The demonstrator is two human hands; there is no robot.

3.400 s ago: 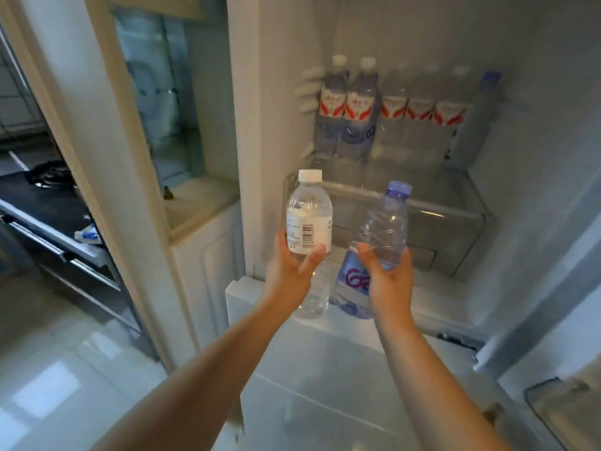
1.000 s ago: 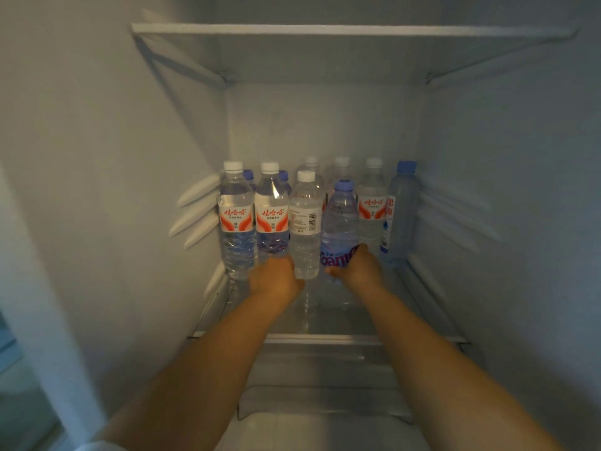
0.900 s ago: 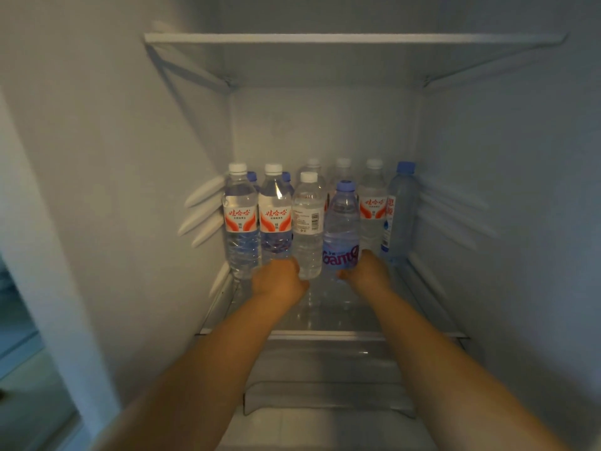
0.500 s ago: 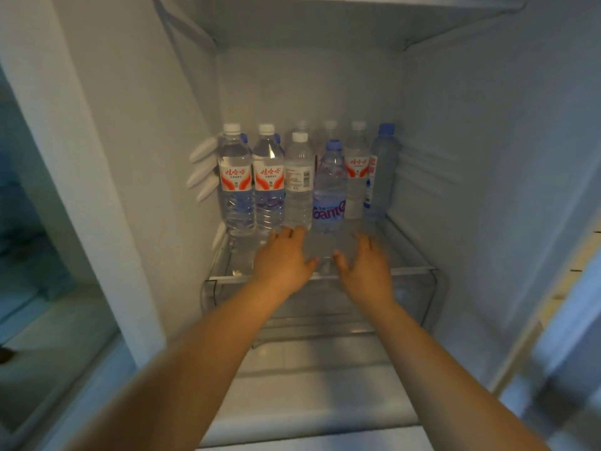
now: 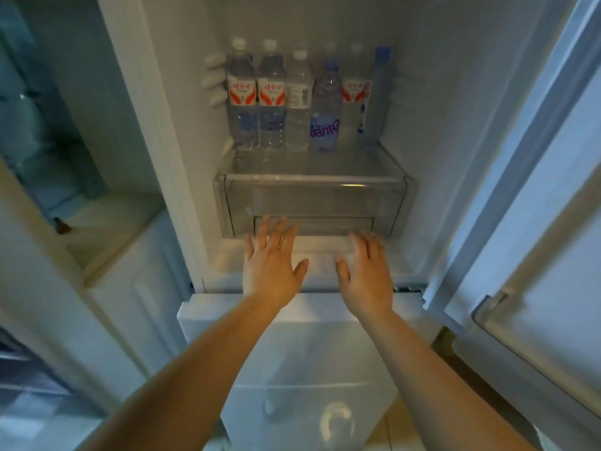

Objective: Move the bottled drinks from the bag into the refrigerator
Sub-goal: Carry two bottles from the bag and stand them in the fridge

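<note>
Both hands empty, fingers spread: left hand (image 5: 271, 260) and right hand (image 5: 366, 273) hover below the clear drawer (image 5: 312, 203); bottles (image 5: 300, 102) stand at twelve o'clock.

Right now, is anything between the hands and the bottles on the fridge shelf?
Nothing visible blocks the way. The left hand and right hand are empty and open, low in front of the clear drawer. The bottles stand upright on the shelf above it, with bare shelf in front of them.
</note>
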